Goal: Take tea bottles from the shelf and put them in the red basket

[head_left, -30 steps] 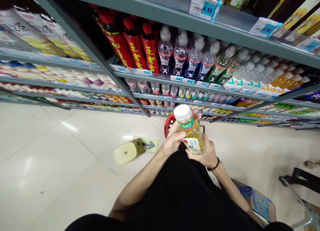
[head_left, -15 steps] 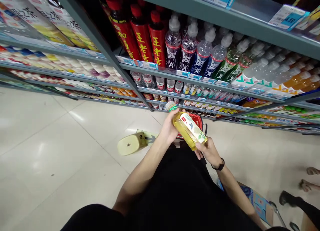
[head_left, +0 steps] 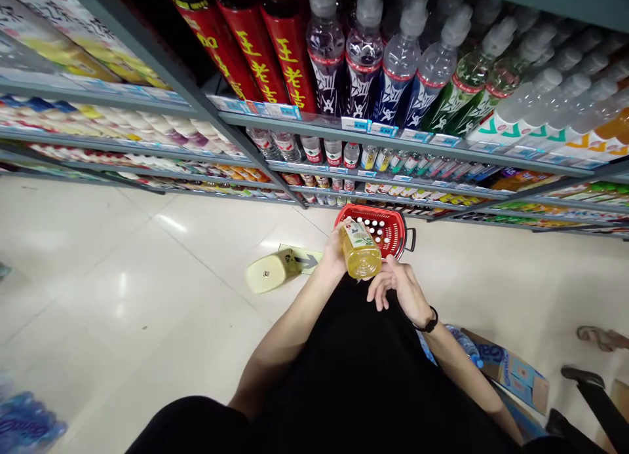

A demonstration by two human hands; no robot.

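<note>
A plastic bottle of yellow drink [head_left: 361, 252] is tipped so that its clear base faces me, with its label on the upper side. My left hand [head_left: 336, 249] is wrapped round it from the left; the cap is hidden. Just right of the bottle's base, my right hand [head_left: 399, 286] is apart from it, fingers loosely spread and holding nothing. A black band [head_left: 428, 319] circles the right wrist. Below the bottle, on the floor, stands a red shopping basket [head_left: 399, 226] with several white-capped items in it.
Shelves of drinks [head_left: 314, 123] run across the front. A pale yellow bin-like container [head_left: 271, 272] stands on the floor to the left. At lower right are a blue-printed carton [head_left: 523, 378] and other people's feet [head_left: 597, 337]. Blue-wrapped bottles [head_left: 29, 422] lie at lower left.
The bottle has turned from lying across both hands to base toward me. My right hand has let go of its base end. More of the basket shows.
</note>
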